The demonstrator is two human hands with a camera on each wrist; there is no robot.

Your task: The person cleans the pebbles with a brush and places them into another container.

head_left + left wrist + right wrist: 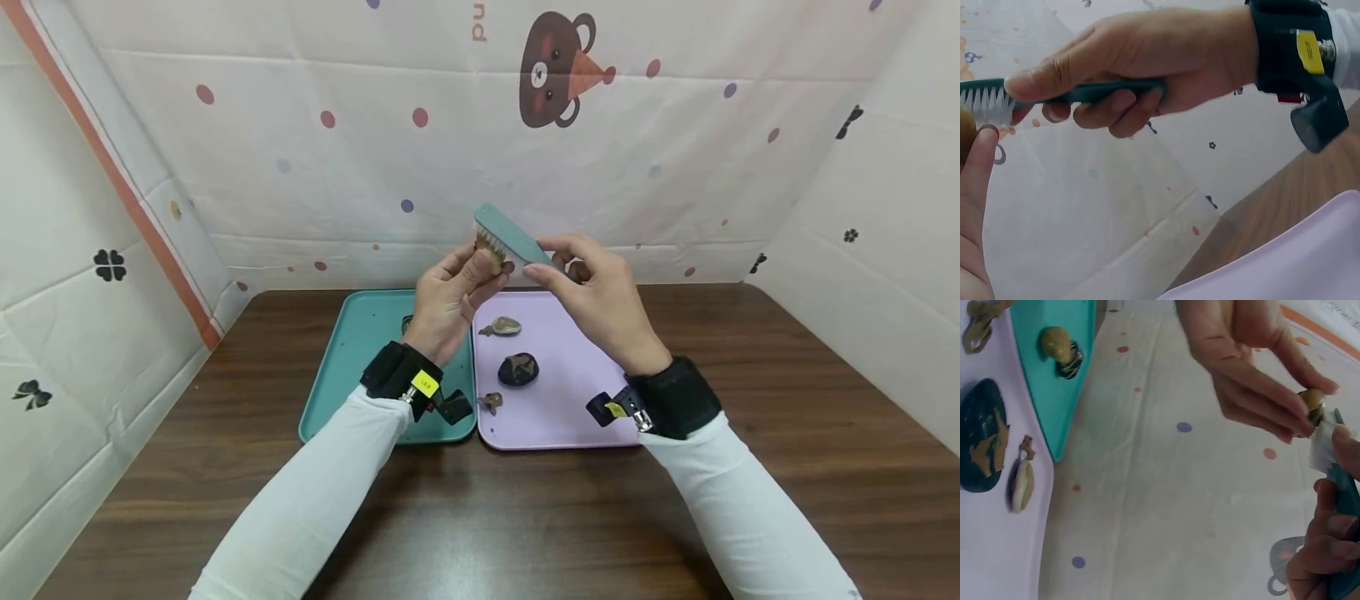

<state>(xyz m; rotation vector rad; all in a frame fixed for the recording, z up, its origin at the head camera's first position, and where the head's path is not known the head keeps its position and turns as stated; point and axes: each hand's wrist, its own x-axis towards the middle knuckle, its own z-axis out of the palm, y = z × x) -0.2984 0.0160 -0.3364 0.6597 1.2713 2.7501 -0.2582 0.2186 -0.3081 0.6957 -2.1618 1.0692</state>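
A small rounded yellow-brown piece [1314, 398], like a stone or shell, is pinched between the thumb and fingers of my left hand [448, 302]. My right hand [600, 292] grips the handle of a teal brush [506, 229]. The brush's pale bristles [985, 106] point down and touch the piece or lie right against it. My fingers cover much of the piece. Both hands are raised above the trays, and in the left wrist view the right hand's thumb lies along the brush.
A lilac tray [570, 417] holds a dark stone with brown patches [518, 369], a pale elongated piece [506, 326] and a small brown clump [491, 402]. Beside it, a teal tray [352, 358] bears a yellowish rounded piece [1055, 342] and a dark striped one [1071, 361]. Patterned sheeting surrounds the wooden table [225, 467].
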